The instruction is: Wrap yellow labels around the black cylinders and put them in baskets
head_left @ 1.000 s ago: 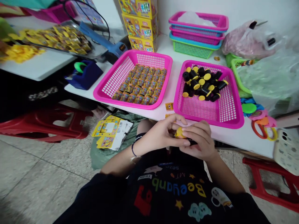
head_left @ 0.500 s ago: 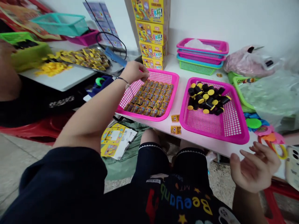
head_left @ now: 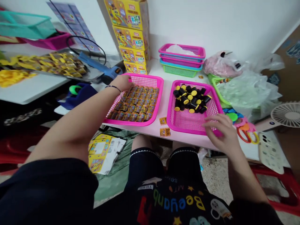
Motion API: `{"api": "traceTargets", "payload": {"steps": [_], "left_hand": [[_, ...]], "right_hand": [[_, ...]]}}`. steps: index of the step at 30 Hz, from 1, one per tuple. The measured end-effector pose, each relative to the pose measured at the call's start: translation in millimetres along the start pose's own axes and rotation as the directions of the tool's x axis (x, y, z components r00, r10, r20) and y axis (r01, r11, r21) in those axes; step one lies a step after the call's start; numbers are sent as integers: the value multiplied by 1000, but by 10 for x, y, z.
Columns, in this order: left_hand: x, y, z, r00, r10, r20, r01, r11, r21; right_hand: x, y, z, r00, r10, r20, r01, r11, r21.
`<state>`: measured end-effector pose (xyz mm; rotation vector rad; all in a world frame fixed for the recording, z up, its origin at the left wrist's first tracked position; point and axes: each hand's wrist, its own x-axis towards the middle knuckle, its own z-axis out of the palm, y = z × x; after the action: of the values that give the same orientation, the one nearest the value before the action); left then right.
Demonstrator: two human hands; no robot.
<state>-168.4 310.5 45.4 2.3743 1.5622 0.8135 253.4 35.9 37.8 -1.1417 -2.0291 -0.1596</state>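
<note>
My left hand (head_left: 122,83) is over the back left corner of a pink basket (head_left: 160,93). Its fingers point down and are closed; whatever they may hold is hidden. Inside this basket, small labelled cylinders (head_left: 136,103) lie side by side in tight rows. My right hand (head_left: 220,131) hovers at the near right corner of a second pink basket (head_left: 185,125), fingers apart and holding nothing. Black cylinders with yellow caps (head_left: 191,99) are heaped loosely in the back of that basket. Two small orange printed labels (head_left: 165,131) lie on the white table between the baskets.
Yellow boxes (head_left: 132,39) are stacked against the wall. Behind stand stacked baskets (head_left: 180,70), with plastic bags (head_left: 248,90) at right. Scissors (head_left: 246,134), a phone (head_left: 270,151) and a fan (head_left: 287,115) lie rightward. A blue tool (head_left: 103,67) sits at left.
My right hand has come up and forward from near my lap to the right basket's corner. My left hand stays at the left basket's back left corner. The view has turned right.
</note>
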Motion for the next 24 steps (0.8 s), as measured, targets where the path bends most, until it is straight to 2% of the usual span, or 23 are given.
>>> {"api": "traceTargets", "payload": {"steps": [2,3,4,6,8,9,11,12,15,17,20,22,24], "left_hand": [[-171,315,-50,999,3,-52,1,997,75],[-314,528,-73,998,26,-62,-19,993,113],[-497,767,-87,992,116,-48,-105,976,189],[-957,1262,-73,950,305,-61,-276,917,289],[-1462,1678,29,884,462,-77,-422,857,295],[-1694,1825,119,855,517,-52,-485,831,273],[-2062,1975,364,823,559,95,-564,791,237],[-2189,1984,505,833,530,160,-553,791,262],[-2378,1856,883,883,391,259,-467,789,399],[-2410,1739,1023,876,373,305,-475,779,410],[-2416,1625,1053,827,435,356,-545,777,316],[-2407,1599,1012,814,461,353,-560,784,269],[-2385,1597,967,819,456,349,-551,795,253]], "right_hand": [[302,235,95,984,43,170,-34,998,-54],[451,366,159,955,79,285,-54,994,-93],[592,497,232,912,127,389,-69,985,-160],[827,724,387,763,267,589,-75,941,-330],[983,874,522,692,324,645,-84,924,-374],[1031,916,571,673,343,656,-91,918,-387],[1078,940,612,660,354,663,-97,915,-391],[1083,928,603,657,354,665,-100,916,-389],[1036,811,473,696,347,628,-181,932,-314],[945,669,331,768,333,547,-278,943,-184],[703,368,96,889,250,384,-311,944,106],[493,142,-55,933,191,305,-278,920,276],[280,-60,-192,957,141,255,-232,897,376]]}}
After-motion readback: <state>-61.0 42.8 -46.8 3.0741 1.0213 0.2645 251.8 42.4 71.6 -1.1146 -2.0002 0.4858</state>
